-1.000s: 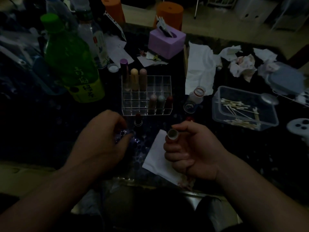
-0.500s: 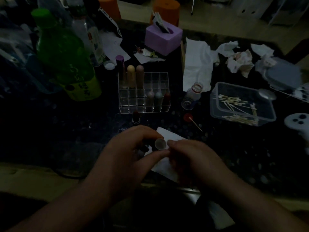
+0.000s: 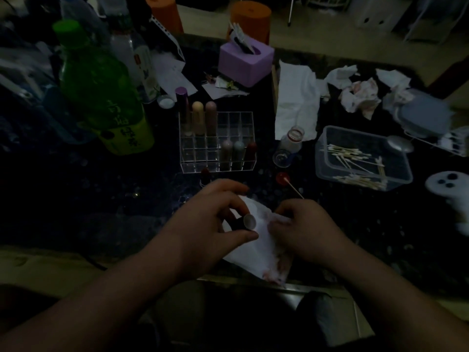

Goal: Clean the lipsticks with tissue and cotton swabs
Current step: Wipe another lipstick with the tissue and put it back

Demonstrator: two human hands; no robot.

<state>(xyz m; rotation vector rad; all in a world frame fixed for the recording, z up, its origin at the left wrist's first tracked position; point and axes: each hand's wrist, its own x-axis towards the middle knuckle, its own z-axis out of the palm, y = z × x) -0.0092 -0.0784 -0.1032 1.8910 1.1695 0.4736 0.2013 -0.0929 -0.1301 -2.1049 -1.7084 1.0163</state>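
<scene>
The scene is very dim. My left hand (image 3: 210, 224) grips a dark lipstick tube (image 3: 245, 223) with a pale round end facing the camera. My right hand (image 3: 302, 229) pinches the edge of a white, red-stained tissue (image 3: 264, 252) lying on the dark table near the front edge. A clear acrylic organizer (image 3: 215, 143) behind my hands holds several lipsticks. One open red lipstick (image 3: 205, 175) stands in front of it. A used cotton swab (image 3: 294, 189) lies next to a small red cap (image 3: 282, 178). A clear tub (image 3: 363, 158) at the right holds several cotton swabs.
A green bottle (image 3: 101, 90) and a clear bottle (image 3: 134, 54) stand at the left. A purple tissue box (image 3: 245, 62) sits at the back, with a flat tissue (image 3: 295, 100) and crumpled stained tissues (image 3: 360, 95) to its right. A small jar (image 3: 291, 141) stands beside the organizer.
The lipstick tube passed from my right hand to my left hand. My right hand moved down onto the tissue and pinched its edge. The camera tilted slightly.
</scene>
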